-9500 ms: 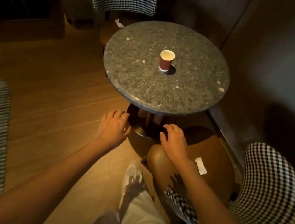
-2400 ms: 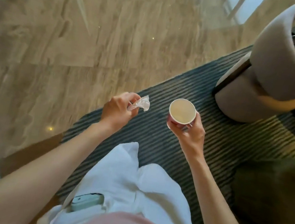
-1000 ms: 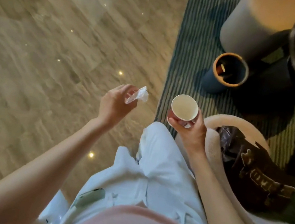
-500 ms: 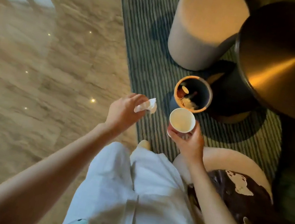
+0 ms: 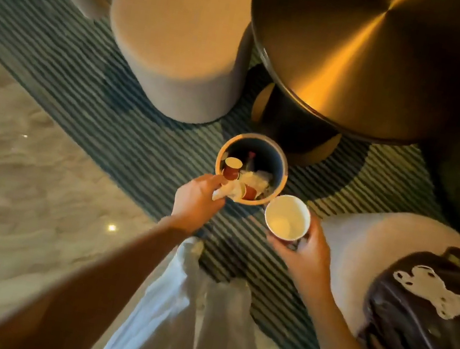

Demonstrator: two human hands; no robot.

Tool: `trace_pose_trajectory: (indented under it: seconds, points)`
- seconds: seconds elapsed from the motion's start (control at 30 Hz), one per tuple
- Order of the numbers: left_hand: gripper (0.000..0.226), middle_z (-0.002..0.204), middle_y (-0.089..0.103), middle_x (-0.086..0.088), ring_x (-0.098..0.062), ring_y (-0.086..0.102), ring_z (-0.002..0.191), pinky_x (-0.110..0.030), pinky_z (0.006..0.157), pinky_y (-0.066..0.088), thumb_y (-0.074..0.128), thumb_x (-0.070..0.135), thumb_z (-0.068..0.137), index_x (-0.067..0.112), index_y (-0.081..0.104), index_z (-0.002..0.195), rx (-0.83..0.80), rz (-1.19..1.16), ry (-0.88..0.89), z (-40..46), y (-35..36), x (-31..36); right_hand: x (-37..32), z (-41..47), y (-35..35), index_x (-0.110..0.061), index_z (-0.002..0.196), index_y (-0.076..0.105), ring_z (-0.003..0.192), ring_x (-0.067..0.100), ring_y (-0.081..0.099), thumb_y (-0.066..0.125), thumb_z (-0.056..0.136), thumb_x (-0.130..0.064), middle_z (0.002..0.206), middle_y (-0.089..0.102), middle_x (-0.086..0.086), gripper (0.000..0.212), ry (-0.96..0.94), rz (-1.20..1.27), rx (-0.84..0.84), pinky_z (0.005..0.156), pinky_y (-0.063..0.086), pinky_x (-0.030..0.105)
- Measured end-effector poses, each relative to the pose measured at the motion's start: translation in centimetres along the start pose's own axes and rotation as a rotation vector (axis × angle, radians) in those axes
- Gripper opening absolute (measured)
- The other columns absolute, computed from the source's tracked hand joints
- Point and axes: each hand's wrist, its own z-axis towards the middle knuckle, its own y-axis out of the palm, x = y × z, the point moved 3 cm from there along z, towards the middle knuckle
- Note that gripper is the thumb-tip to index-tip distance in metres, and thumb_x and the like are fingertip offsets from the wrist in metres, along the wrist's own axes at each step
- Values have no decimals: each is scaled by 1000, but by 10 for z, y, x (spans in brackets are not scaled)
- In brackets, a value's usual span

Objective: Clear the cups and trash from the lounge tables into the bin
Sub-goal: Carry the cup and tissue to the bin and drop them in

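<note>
A round brass-toned table (image 5: 376, 52) is seen filling the upper right of the frame, and no cups or trash are visible on the part of its top that shows. A round pouf (image 5: 180, 33) is set at upper centre on the striped rug (image 5: 66, 65). Just below the table's base, at the centre of the frame, the small round bin (image 5: 281, 165) is placed on the rug; red paper cups and crumpled white paper are already held inside it, so part of the clearing is judged done. To the right of the bin and just beside its rim, an empty paper cup (image 5: 287, 217) is gripped upright by the right hand (image 5: 305, 253), fingers curled round its wall; it is not yet over the opening. At the bin's lower left edge, a crumpled white wrapper (image 5: 227, 190) is pinched in the left hand (image 5: 196, 199), apparently above the rim. Both pieces are judged still to be dropped in; whether other tables remain uncleared cannot be told.
</note>
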Motion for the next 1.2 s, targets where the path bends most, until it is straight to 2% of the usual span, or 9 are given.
trace_pose_trajectory:
  seconds: [0.13, 0.27, 0.47, 0.57, 0.67, 0.9, 0.97, 1.07, 1.2]
  points:
    - [33, 117, 63, 5, -16, 60, 102, -28, 77, 41, 62, 32, 84, 33, 57, 117, -80, 40, 1, 97, 67, -42, 66, 30, 44, -38, 121, 48, 109, -3, 53, 86, 62, -29, 114, 56, -26, 70, 116, 49, 63, 86, 49, 18]
    - [31, 108, 66, -1, -23, 64, 95, -31, 70, 41, 63, 36, 84, 28, 57, 114, -117, 123, 44, 168, 126, -65, 114, 60, 89, -39, 109, 52, 100, -17, 52, 87, 63, -22, 105, 60, -21, 60, 190, 89, 92, 78, 41, 1]
    - [42, 112, 59, -2, -22, 60, 97, -30, 69, 41, 63, 39, 84, 24, 49, 121, -153, 251, 134, 217, 172, -84, 145, 126, 135, -47, 101, 52, 98, -3, 62, 86, 65, -19, 101, 62, -23, 58, 239, 206, 143, 76, 52, 16]
    - [55, 124, 55, -5, -25, 51, 114, -39, 83, 46, 56, 48, 86, 18, 46, 130, -129, 356, 210, 217, 162, -90, 142, 157, 140, -44, 117, 47, 108, 4, 59, 85, 66, -24, 111, 59, -21, 67, 243, 185, 179, 88, 52, 27]
    - [58, 138, 48, -8, -27, 42, 127, -42, 103, 37, 51, 45, 90, 14, 41, 138, -108, 445, 288, 208, 139, -95, 135, 188, 150, -29, 129, 46, 114, 12, 55, 85, 65, -22, 120, 59, -9, 76, 260, 108, 174, 96, 50, 37]
    - [52, 142, 43, -9, -27, 36, 133, -43, 110, 27, 47, 41, 92, 14, 40, 136, -97, 576, 275, 196, 104, -100, 138, 232, 185, -15, 148, 23, 136, 25, 35, 84, 66, -27, 146, 39, 9, 103, 441, -201, 27, 111, 32, 38]
    - [50, 143, 42, -9, -28, 34, 134, -43, 111, 25, 46, 39, 93, 14, 42, 136, -108, 572, 263, 191, 93, -94, 128, 221, 180, -12, 146, 27, 135, 26, 35, 78, 75, -29, 144, 40, 11, 89, 402, -302, 44, 110, 31, 36]
    - [48, 141, 44, -9, -27, 36, 133, -42, 109, 27, 46, 37, 93, 13, 44, 135, -107, 583, 315, 176, 62, -72, 90, 192, 154, -11, 141, 38, 133, 25, 36, 61, 89, -30, 140, 45, 10, 61, 169, -491, 77, 108, 33, 36]
    - [50, 142, 42, -7, -25, 35, 134, -40, 111, 28, 45, 39, 94, 15, 41, 137, -83, 617, 381, 138, 7, -18, 30, 142, 104, -12, 141, 40, 137, 21, 32, 49, 96, -32, 143, 43, 6, 50, 19, -623, 94, 113, 29, 36]
